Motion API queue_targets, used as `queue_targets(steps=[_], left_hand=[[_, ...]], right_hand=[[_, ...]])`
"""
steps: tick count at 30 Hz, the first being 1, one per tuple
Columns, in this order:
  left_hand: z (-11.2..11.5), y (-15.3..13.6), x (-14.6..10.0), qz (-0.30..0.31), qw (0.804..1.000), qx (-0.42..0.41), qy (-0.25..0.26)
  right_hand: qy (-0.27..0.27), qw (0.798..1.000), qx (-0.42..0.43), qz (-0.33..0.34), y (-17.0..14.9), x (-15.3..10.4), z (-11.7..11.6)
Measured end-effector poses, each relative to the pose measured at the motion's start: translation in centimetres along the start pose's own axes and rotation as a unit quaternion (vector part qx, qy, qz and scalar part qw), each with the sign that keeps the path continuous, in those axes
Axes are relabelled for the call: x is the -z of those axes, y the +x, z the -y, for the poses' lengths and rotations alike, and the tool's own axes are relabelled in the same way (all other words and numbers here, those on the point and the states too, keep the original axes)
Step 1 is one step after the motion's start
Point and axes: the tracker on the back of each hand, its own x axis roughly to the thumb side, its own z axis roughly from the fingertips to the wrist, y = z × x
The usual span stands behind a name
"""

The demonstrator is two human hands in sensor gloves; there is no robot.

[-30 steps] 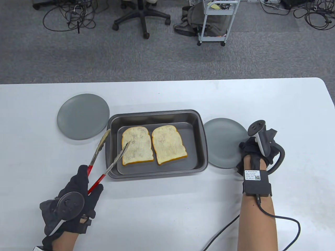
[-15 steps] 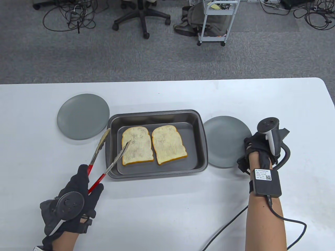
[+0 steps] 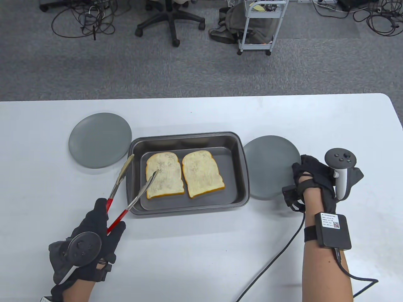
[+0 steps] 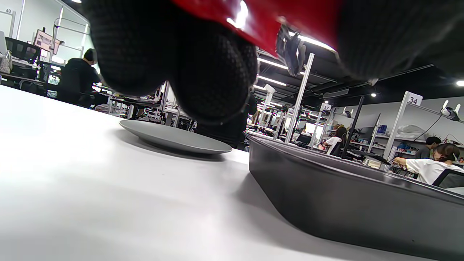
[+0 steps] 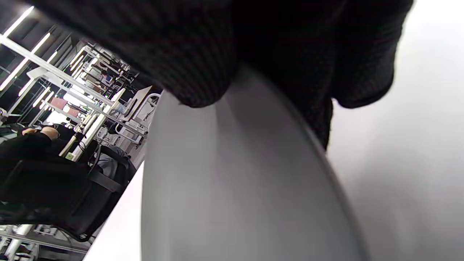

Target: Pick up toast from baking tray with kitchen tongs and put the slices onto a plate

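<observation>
Two slices of toast lie side by side in the dark baking tray (image 3: 185, 136): the left slice (image 3: 164, 176) and the right slice (image 3: 201, 173). My left hand (image 3: 110, 217) grips the red handles of the metal tongs (image 3: 126, 188). The tongs are spread, one tip over the left slice and the other outside the tray's left wall. A grey plate (image 3: 100, 140) sits left of the tray. My right hand (image 3: 302, 171) holds the near right rim of a second grey plate (image 3: 267, 163), whose left edge reaches over the tray's right rim. The right wrist view shows my fingers (image 5: 181, 43) over that plate (image 5: 235, 188).
The left wrist view looks low across the white table at the left plate (image 4: 174, 137) and the tray's wall (image 4: 344, 195). A cable (image 3: 277, 258) trails from my right wrist over the table's near side. Beyond the table's far edge are an office chair (image 3: 171, 19) and a cart (image 3: 261, 25).
My right hand has swung to the right and turned at the wrist, and the right plate has shifted away from me and toward the tray. My left hand and the tongs have barely moved.
</observation>
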Motion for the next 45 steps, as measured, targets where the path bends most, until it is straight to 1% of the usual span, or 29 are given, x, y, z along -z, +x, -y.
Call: queue_targets(steps=[2, 3, 5, 9, 12, 13, 17, 18, 24, 29, 33, 36, 38, 42, 45], left_hand=[[0.0, 0.0, 0.0, 0.000, 1.000, -0.003, 0.001], [-0.1, 0.0, 0.0, 0.000, 1.000, -0.004, 0.002], [-0.1, 0.0, -0.1, 0.000, 1.000, -0.007, 0.003], [-0.2, -0.1, -0.2, 0.000, 1.000, -0.009, 0.005], [-0.2, -0.1, -0.2, 0.000, 1.000, -0.007, 0.008], [-0.2, -0.1, -0.2, 0.000, 1.000, -0.007, 0.008], [-0.3, -0.1, -0.2, 0.000, 1.000, -0.008, 0.010], [-0.3, -0.1, -0.2, 0.001, 1.000, -0.009, 0.010], [-0.3, 0.0, -0.3, 0.004, 1.000, -0.010, 0.010], [-0.3, 0.1, -0.3, 0.007, 1.000, -0.011, 0.007], [-0.3, 0.2, -0.3, 0.008, 1.000, -0.010, 0.005], [-0.2, 0.2, -0.3, 0.010, 1.000, -0.009, 0.004], [-0.2, 0.3, -0.3, 0.011, 1.000, -0.009, 0.003], [-0.1, 0.4, -0.2, 0.013, 1.000, -0.005, -0.001], [0.0, 0.4, -0.2, 0.012, 1.000, -0.003, -0.004]], right_hand=[[-0.004, 0.999, 0.044, 0.004, -0.2, -0.3, 0.3], [-0.005, 0.999, 0.053, 0.007, -0.2, -0.4, 0.5], [-0.021, 0.999, 0.039, 0.015, 0.3, -1.0, 1.1], [-0.059, 0.997, 0.042, 0.037, 1.6, -2.4, 2.7], [-0.071, 0.994, 0.057, 0.057, 2.9, -3.5, 3.8], [-0.076, 0.994, 0.050, 0.067, 3.4, -3.9, 4.1], [-0.106, 0.989, 0.019, 0.099, 5.2, -5.6, 4.8], [-0.104, 0.989, 0.020, 0.103, 5.5, -5.8, 4.9], [-0.065, 0.988, 0.056, 0.130, 6.9, -7.5, 5.0], [-0.005, 0.985, 0.104, 0.135, 6.1, -8.5, 3.6], [0.058, 0.978, 0.162, 0.116, 3.5, -8.4, 1.8], [0.102, 0.969, 0.205, 0.095, 0.6, -8.1, 0.3], [0.122, 0.964, 0.219, 0.085, -0.9, -8.1, -0.3], [0.147, 0.956, 0.246, 0.069, -3.7, -7.7, -1.3], [0.152, 0.951, 0.260, 0.071, -4.6, -7.3, -1.3]])
